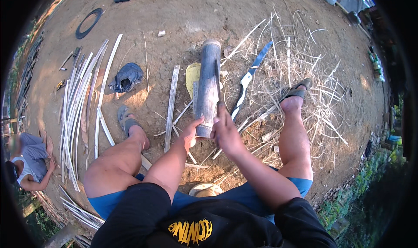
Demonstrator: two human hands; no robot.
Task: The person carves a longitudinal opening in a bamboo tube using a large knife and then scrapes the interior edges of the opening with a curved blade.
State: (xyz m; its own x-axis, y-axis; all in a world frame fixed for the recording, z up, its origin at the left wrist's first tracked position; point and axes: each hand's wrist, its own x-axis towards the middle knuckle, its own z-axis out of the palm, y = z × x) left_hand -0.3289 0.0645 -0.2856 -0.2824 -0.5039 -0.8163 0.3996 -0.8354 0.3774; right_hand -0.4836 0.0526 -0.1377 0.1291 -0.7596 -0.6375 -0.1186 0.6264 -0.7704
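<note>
Mid-frame, grey bamboo cylinder (207, 82) runs up-frame from left hand (190, 132), fingers gripping its lower end; we see right hand (228, 134) clenching dark-bladed knife (217, 80) alongside.

- Tube (206, 80): grey, cylindrical, pointing away, its near end in the left hand (190, 132).
- Knife (218, 80): dark, narrow, along the tube's right side, in the right hand (227, 134).

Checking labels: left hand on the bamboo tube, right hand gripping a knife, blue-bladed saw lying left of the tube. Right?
Wrong side: the head view shows the blue-bladed saw lying right of the bamboo tube. Left hand on the tube, right hand gripping a knife: correct.
</note>
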